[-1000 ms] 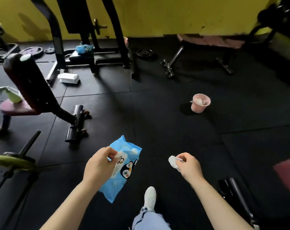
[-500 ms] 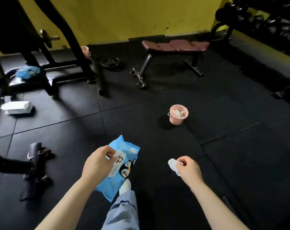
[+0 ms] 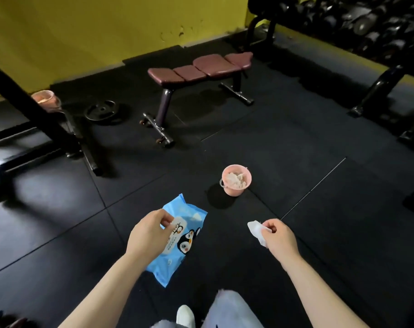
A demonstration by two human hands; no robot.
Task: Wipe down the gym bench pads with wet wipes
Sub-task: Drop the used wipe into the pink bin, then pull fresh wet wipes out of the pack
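Nearing now, bench (image 3: 199, 68) and pink bucket (image 3: 236, 180).

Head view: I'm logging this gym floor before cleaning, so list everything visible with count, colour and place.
bench: 1, maroon pads, far centre by the wall
bucket: 1, pink, mid-floor, holding crumpled wipes
second bucket: 1, pink, far left behind a black frame
weight plate: 1, black, flat on the floor left of the bench
dumbbell rack: 1, black, upper right
wall: yellow, back
floor mats: black, throughout
wipes pack: 1, blue with penguins, held by left hand
wipe: 1, white, pinched by right hand
shoe: 1, white, bottom centre
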